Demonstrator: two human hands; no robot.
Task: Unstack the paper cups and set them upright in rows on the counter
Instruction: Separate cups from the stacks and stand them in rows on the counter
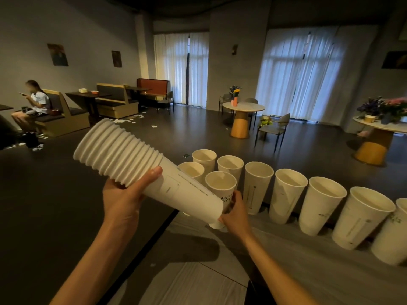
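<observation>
A long stack of white paper cups (pixel 136 168) lies tilted in the air, rims up to the left, base down to the right. My left hand (pixel 125 194) grips it from below near the ribbed rims, thumb over the side. At the stack's base my right hand (pixel 235 211) holds the bottom cup's end. Behind the stack several white paper cups stand upright on the counter (pixel 308 260): a long row running right, such as one cup (pixel 256 186), and a second short row in front with a printed cup (pixel 221 187) partly hidden by the stack.
The counter's left edge drops to a dark floor. Beyond it is a café room with round tables (pixel 243 107), chairs, booths and a seated person (pixel 36 102) at the far left. A dark object sits at the counter's near edge (pixel 255 291).
</observation>
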